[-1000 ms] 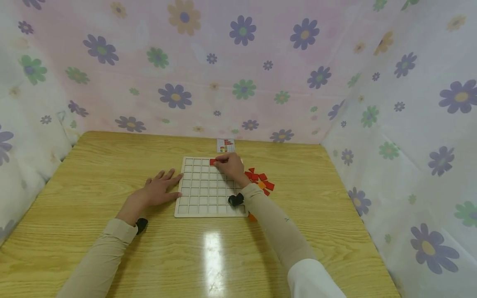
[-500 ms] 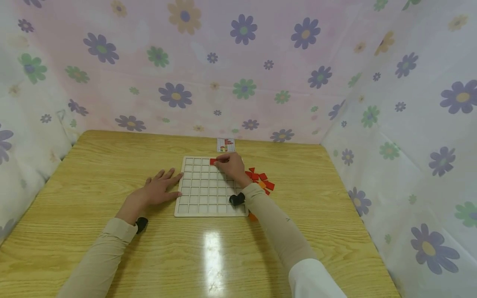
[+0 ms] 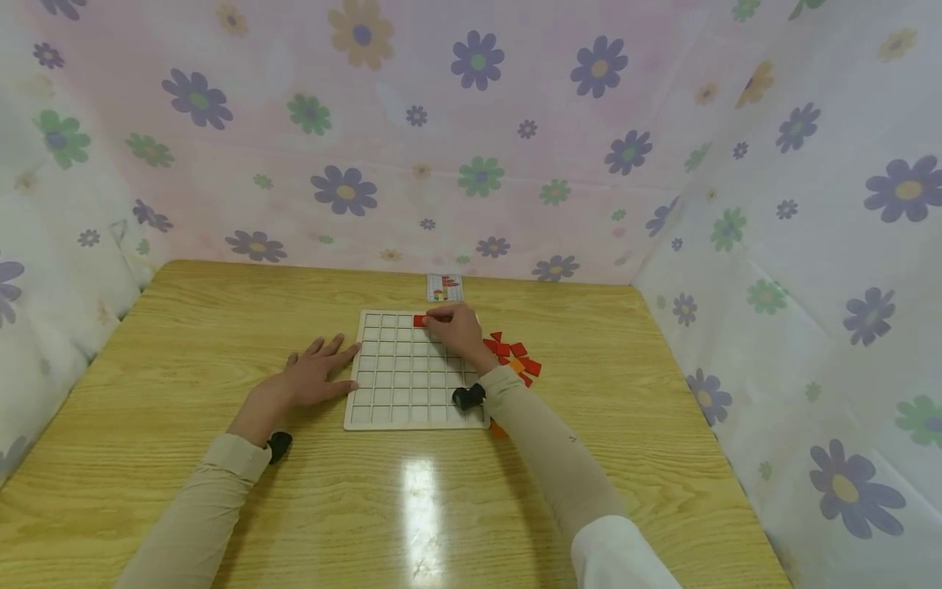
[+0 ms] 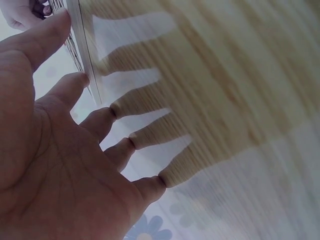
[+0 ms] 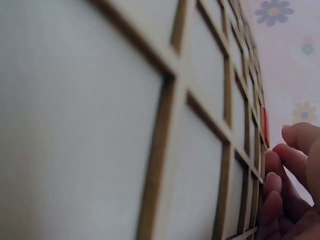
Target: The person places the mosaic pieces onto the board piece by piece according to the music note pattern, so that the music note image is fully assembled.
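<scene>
A pale square grid board (image 3: 352,422) lies on the table with rows of square cells. In its far row sits a red square tile (image 3: 419,321), which also shows as a thin red edge (image 5: 265,127) in the right wrist view. My right hand (image 3: 458,334) reaches over the board's far right part, thumb and forefinger pinched at a red tile beside that one; the fingers mostly hide it. My left hand (image 3: 312,376) lies spread on the table, with thumb and forefinger tips touching the board's left edge. The left wrist view shows its spread fingers (image 4: 150,190) against the glossy table.
Right of the board lies a loose heap of red tiles (image 3: 533,367), squares and triangles, with an orange tile (image 3: 518,366) among them. Another orange piece (image 3: 499,429) is partly under the right forearm. A printed pattern card (image 3: 445,288) lies behind the board. Flowered cloth (image 3: 478,176) surrounds the table.
Hardly anything differs. Both hands keep their places, the right one at the far row and the left at the board's edge; the head view shifts very slightly.
</scene>
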`<state>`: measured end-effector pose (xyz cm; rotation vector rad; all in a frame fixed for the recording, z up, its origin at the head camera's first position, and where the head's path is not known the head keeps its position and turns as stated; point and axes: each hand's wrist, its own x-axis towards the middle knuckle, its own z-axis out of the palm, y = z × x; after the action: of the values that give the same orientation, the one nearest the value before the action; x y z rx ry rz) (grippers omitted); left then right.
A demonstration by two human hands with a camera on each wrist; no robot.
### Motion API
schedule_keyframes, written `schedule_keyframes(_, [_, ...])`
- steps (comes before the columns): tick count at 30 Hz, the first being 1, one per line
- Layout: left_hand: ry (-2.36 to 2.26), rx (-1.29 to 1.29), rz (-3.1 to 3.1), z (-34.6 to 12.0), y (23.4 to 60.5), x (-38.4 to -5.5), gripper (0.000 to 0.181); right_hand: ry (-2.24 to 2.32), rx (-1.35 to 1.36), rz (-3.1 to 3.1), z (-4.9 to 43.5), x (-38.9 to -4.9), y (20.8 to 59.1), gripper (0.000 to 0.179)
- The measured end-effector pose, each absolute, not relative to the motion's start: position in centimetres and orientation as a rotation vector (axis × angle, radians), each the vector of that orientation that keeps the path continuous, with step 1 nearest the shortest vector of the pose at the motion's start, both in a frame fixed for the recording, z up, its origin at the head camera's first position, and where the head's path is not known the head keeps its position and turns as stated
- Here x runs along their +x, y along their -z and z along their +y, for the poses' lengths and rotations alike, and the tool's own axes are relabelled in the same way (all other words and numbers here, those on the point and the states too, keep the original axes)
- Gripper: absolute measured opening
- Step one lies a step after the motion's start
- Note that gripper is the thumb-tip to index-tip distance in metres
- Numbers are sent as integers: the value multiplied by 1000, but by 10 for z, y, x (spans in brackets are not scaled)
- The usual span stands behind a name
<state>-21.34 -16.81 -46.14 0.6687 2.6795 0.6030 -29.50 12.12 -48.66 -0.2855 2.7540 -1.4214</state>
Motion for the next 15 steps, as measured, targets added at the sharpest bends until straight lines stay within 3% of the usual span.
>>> schedule_keyframes(7, [-592, 673, 2681, -169, 462, -214, 73, 1621, -436, 2676, 135, -299, 489, 22])
schedule_keyframes(15, [-626, 679, 2679, -169, 462, -213, 73, 1529, -466, 2681, 171, -297, 474, 26])
